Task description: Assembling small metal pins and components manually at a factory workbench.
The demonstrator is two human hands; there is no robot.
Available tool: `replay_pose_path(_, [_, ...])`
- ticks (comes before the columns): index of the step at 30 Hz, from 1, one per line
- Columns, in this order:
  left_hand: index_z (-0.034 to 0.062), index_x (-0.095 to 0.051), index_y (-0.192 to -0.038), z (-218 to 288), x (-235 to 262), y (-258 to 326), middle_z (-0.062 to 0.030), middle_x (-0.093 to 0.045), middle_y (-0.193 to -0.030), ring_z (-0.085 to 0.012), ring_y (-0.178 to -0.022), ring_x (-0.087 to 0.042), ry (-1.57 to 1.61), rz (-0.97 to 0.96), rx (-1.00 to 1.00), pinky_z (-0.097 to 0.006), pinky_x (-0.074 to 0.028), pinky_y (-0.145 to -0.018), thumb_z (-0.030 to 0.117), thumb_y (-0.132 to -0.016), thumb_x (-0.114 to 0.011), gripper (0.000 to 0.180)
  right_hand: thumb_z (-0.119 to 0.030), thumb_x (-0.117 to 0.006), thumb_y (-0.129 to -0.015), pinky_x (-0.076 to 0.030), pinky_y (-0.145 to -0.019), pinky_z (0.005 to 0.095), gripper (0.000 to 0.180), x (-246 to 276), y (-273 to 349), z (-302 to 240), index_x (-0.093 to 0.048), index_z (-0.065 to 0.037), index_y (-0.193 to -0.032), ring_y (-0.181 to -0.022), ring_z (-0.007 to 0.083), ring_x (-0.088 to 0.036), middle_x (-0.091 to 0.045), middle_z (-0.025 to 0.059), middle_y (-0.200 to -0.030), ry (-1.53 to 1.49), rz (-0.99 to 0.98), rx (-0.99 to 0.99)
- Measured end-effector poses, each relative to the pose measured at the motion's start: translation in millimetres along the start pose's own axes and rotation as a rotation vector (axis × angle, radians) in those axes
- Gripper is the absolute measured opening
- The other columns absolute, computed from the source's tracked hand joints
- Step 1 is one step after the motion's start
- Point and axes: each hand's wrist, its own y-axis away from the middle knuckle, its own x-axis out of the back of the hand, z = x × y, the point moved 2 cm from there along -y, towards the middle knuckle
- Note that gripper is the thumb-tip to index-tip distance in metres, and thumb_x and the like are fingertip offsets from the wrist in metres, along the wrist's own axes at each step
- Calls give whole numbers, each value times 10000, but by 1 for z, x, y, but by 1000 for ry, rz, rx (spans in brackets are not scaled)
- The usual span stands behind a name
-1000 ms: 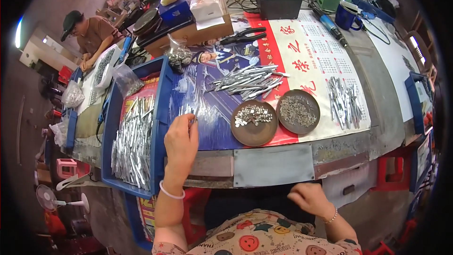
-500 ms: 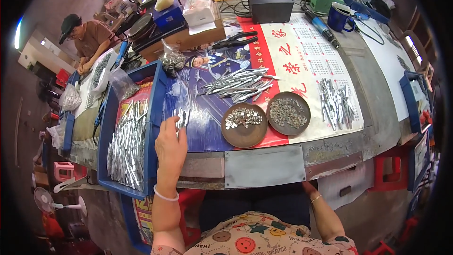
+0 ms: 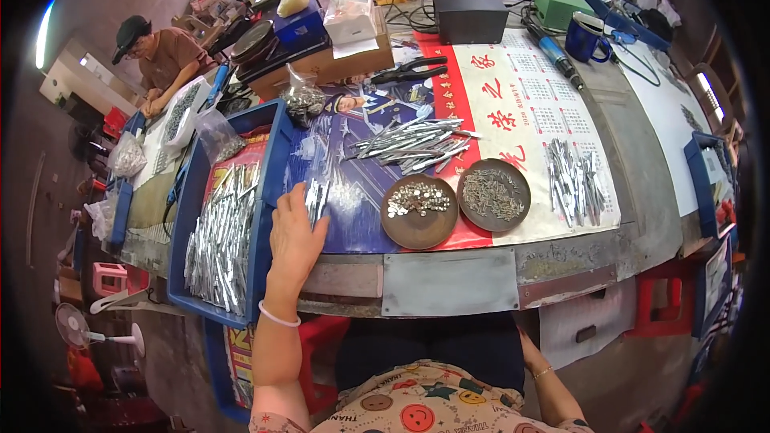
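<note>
Workbench (image 3: pixel 449 281), patched grey sheet metal along its front edge, carries a glossy printed calendar sheet (image 3: pixel 521 112). Since half a second ago the left hand (image 3: pixel 293 232) has slid toward the blue plastic tray (image 3: pixel 261 216) heaped with slim silvery metal strips (image 3: pixel 220 232); now it pinches a small bundle of strips (image 3: pixel 315 196) between thumb and fingers, just right of the tray's rim. The right hand has dropped below the bench, out of sight; only its forearm shows. Two round brown dishes (image 3: pixel 419 212) sit side by side, holding tiny shiny parts.
</note>
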Motion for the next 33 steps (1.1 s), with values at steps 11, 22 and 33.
replay_pose_path(11, [41, -342, -1310, -4, -12, -19, -233, -562, -1042, -414, -912, -586, -143, -151, 148, -484, -487, -759, 117, -761, -662, 640, -276, -445, -942, -365, -975, 340, 465, -21, 55, -128, -456, 111, -1201, -1148, 361, -502, -542, 264, -1187, 242, 216, 243])
replay_pose_path(22, [38, -538, -1068, 72, -51, -127, -198, -625, -977, -379, -925, -602, 128, 10, -217, -478, -479, -773, 95, -812, -555, 262, -317, -504, -909, -423, -904, 400, 499, -24, 70, -140, -434, 71, -1215, -1066, 433, -525, -555, 298, -1112, 407, 256, 356])
replay_pose_path(33, [22, -565, -952, 87, -93, -157, -173, -643, -902, -333, -863, -643, -145, -58, -291, -432, -521, -721, 64, -802, -546, 157, -365, -543, -879, -462, -717, 406, 403, -23, 90, -149, -483, 6, -1024, -813, 367, -594, -595, 221, -868, 574, 146, 125])
